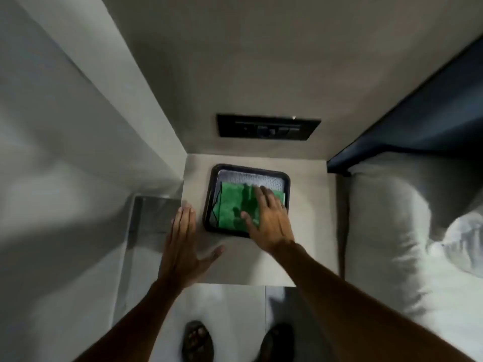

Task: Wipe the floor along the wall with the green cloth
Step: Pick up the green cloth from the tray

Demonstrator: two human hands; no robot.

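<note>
Hands at the black rectangular tray.
Right hand spread flat on folded green cloth; left hand spread on the tabletop's left edge.

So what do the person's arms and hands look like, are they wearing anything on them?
Both arms are bare as far up as the picture shows: no sleeves. The left hand and the right hand have no gloves, and I can't see any rings, watch or bracelets, though the picture is a bit blurry. The fingers look long and slim.
</note>
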